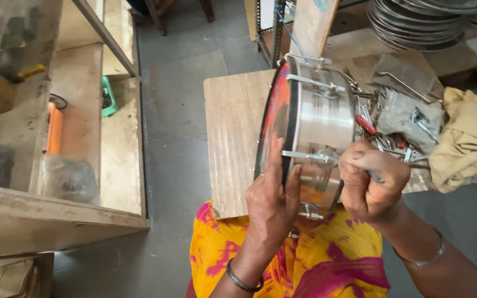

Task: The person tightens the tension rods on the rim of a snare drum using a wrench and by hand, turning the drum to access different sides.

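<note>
A small frame drum (316,118) with a shiny steel shell and a red-tinted head stands on its edge on a wooden board (233,132). My left hand (274,201) lies flat against the drum head and steadies the rim. My right hand (371,182) is closed around a small tool, its tip at a metal tension hook (316,157) on the shell. More hooks (318,83) run around the shell. My lap in yellow and pink cloth (327,259) is below the drum.
Loose metal hooks, bolts and a red-handled tool (385,135) lie in a pile right of the drum, beside a yellowish rag (465,138). Stacked metal rings (420,25) sit at top right. Wooden shelves (84,138) stand at left on a grey floor.
</note>
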